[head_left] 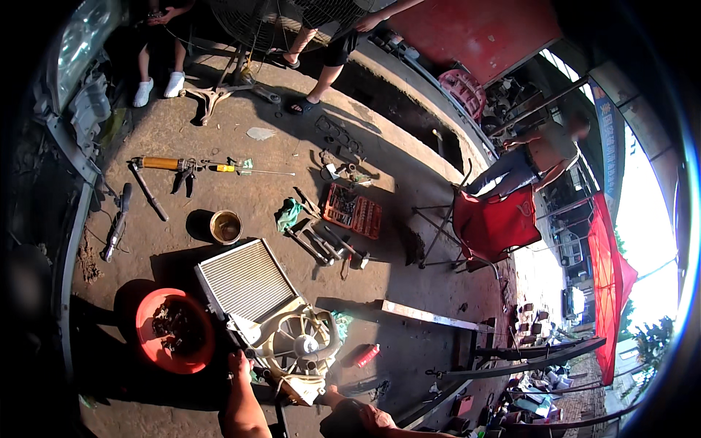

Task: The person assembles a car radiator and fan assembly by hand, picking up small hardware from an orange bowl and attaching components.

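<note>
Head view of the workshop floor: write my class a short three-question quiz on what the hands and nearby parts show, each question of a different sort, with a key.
1. True or false: the left hand rests at the edge of the radiator.
2. Multiple choice: what lies just left of the radiator? A) a red basin holding dark scraps B) a folding chair C) a standing fan
3. Fill in: the cream fan shroud lies on the radiator's ____ end, nearest the person.

Key
1. True; the fingers touch its lower corner, by the shroud.
2. A
3. Lower. The right hand is beside the shroud's lower edge; whether it grips anything cannot be told.
</note>
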`<state>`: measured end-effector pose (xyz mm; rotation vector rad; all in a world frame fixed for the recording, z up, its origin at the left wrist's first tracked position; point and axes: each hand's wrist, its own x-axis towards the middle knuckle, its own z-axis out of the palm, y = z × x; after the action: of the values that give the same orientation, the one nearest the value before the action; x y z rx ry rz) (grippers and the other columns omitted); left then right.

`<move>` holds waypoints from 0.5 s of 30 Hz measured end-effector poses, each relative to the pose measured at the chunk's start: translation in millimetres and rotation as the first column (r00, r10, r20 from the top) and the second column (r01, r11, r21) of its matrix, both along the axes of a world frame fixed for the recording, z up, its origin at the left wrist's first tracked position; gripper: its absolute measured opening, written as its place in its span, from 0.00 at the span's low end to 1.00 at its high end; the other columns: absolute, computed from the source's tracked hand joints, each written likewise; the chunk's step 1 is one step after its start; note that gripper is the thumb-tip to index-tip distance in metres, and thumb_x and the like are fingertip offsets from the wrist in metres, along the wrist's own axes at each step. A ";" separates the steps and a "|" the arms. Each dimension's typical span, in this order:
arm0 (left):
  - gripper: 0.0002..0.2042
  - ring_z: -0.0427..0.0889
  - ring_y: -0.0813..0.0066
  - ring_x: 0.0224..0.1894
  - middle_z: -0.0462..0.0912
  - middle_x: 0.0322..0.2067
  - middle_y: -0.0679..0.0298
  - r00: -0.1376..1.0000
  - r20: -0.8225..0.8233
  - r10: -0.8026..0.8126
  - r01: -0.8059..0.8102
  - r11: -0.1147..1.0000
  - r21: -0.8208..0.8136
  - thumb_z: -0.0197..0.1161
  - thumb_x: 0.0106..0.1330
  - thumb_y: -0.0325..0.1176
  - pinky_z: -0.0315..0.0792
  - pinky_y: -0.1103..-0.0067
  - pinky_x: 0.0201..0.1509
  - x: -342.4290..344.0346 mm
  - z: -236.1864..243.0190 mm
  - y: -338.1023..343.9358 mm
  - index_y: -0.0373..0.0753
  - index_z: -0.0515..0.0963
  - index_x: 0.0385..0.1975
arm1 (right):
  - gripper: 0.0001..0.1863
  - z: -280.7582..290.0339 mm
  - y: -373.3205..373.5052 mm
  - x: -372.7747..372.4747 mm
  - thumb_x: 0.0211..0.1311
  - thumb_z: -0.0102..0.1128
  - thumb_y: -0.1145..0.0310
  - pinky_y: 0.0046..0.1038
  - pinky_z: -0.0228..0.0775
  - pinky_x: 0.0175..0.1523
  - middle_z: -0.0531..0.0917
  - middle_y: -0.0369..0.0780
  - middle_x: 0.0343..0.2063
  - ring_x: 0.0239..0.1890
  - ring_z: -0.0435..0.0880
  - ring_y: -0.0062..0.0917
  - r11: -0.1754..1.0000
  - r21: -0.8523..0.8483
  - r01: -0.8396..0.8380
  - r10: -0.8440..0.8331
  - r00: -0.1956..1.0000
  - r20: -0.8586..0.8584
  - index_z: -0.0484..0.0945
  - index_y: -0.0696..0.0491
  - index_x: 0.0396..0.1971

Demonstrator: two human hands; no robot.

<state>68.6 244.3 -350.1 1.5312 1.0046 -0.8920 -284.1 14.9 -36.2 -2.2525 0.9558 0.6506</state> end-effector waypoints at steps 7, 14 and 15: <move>0.16 0.76 0.67 0.15 0.76 0.20 0.54 0.991 0.091 0.099 -0.087 0.988 -0.127 0.59 0.73 0.39 0.69 0.70 0.14 -30.2 60.3 -86.1 0.31 0.66 0.47 | 0.16 61.7 -47.1 -28.2 0.72 0.55 0.59 0.45 0.81 0.50 0.86 0.49 0.42 0.45 0.86 0.46 0.993 -0.121 0.008 -0.004 0.999 0.039 0.80 0.53 0.50; 0.20 0.78 0.70 0.15 0.81 0.23 0.60 0.956 0.285 0.063 -0.009 0.983 -0.186 0.71 0.68 0.47 0.73 0.73 0.18 -49.1 127.1 -146.4 0.35 0.75 0.31 | 0.14 73.3 -87.8 -55.3 0.72 0.56 0.64 0.39 0.79 0.45 0.87 0.50 0.37 0.39 0.88 0.44 0.958 -0.071 0.278 -0.264 0.951 0.163 0.84 0.54 0.49; 0.14 0.74 0.74 0.16 0.78 0.24 0.64 0.954 0.297 0.045 0.050 0.951 -0.305 0.70 0.72 0.38 0.71 0.74 0.17 -50.9 157.0 -173.3 0.39 0.73 0.31 | 0.13 94.3 -101.1 -40.9 0.74 0.55 0.65 0.37 0.78 0.42 0.87 0.49 0.35 0.35 0.88 0.41 0.958 -0.091 0.273 -0.243 0.937 0.250 0.84 0.55 0.48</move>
<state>17.7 71.0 -193.1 1.3482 0.6089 -0.7484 -325.0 -86.2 58.1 -2.1955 1.1709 0.2051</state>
